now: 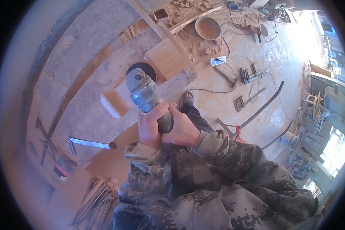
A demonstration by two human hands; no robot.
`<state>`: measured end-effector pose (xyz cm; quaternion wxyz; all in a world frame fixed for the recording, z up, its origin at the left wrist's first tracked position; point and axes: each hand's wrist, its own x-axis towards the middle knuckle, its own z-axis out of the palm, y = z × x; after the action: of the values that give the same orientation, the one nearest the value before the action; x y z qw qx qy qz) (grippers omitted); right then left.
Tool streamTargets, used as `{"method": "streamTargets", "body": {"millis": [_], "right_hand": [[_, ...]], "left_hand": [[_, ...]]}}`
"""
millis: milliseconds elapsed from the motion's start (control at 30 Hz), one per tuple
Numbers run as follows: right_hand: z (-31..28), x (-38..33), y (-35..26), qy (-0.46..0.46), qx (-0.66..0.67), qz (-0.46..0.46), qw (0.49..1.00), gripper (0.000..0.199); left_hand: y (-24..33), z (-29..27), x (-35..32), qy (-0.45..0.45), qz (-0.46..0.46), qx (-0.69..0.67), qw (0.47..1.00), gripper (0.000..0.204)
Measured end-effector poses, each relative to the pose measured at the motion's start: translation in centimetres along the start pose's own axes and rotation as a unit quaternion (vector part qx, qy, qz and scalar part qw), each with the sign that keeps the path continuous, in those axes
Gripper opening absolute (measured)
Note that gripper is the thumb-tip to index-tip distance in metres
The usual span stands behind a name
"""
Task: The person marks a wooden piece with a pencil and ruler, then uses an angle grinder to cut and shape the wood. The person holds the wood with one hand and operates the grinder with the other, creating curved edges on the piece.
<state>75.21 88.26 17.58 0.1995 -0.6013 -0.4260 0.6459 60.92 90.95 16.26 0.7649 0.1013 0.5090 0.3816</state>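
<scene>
An angle grinder (145, 93) points away from me, with a round dark disc (150, 70) at its far end. My left hand (148, 124) is wrapped round its body, and my right hand (184, 132) grips the rear part from the other side. Left of the grinder lies a pale wooden block (115, 103). A wider wooden board (169, 60) sits just beyond the disc to the right. Whether the disc touches any wood, or is spinning, I cannot tell.
A try square (90, 143) rests at the left. Beyond my foot (187, 96) are a cord, a white power strip (217, 60), bar clamps (253, 75) and a round pan (207, 28). A long bent bar (265, 102) lies to the right. Rods (94, 203) are piled at lower left.
</scene>
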Motion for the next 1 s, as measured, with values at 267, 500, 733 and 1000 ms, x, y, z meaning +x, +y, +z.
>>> {"method": "streamTargets", "body": {"millis": [267, 500, 733, 1000], "right_hand": [[0.5, 0.1, -0.1, -0.039, 0.012, 0.015, 0.999, 0.101], [0.4, 0.4, 0.0, -0.01, 0.009, -0.01, 1.0, 0.099], [0.6, 0.3, 0.2, -0.033, 0.019, 0.008, 0.999, 0.1], [0.0, 0.7, -0.8, -0.013, 0.025, 0.013, 1.0, 0.086]], "left_hand": [[0.0, -0.8, -0.1, 0.036, -0.012, 0.004, 0.999, 0.022], [0.7, 0.2, -0.1, 0.016, 0.011, 0.021, 1.0, 0.022], [0.6, -0.4, -0.3, 0.035, -0.002, 0.042, 0.998, 0.023], [1.1, 0.6, 0.6, 0.027, 0.025, 0.015, 0.999, 0.03]]}}
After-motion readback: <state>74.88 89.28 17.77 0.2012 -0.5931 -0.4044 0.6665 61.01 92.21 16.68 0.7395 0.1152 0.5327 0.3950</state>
